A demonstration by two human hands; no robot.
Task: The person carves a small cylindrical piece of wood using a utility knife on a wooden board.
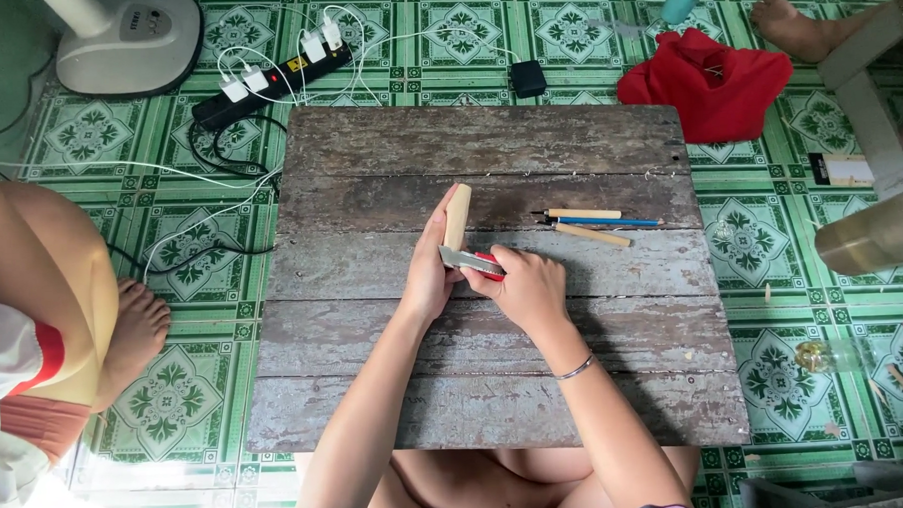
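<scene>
**Blade Worked Close to the Holding Fingers**

The right hand [529, 286] was closed around a red-handled knife [477, 263], its grey blade laid flat against the lower part of a pale wooden stick [457, 216]. The left hand [432, 270] was wrapped around that stick from the left side, fingers curled shut on it, holding it upright and slightly tilted over the weathered plank board [376, 387]. The blade sat just beside the left thumb and fingers, touching the wood where they gripped. That closeness looked like the main hazard: a slip of the edge off the smooth stick could have carried it into the holding hand, and a loose grip could have let the stick twist. To the right on the board lay three thin sticks and pencils [593, 223], well apart from the hands. Beyond the board's far edge, a power strip [271, 85] with chargers and white cables rested on the green tiled floor [771, 223], and another person's bare foot [139, 330] was near the left side.
</scene>
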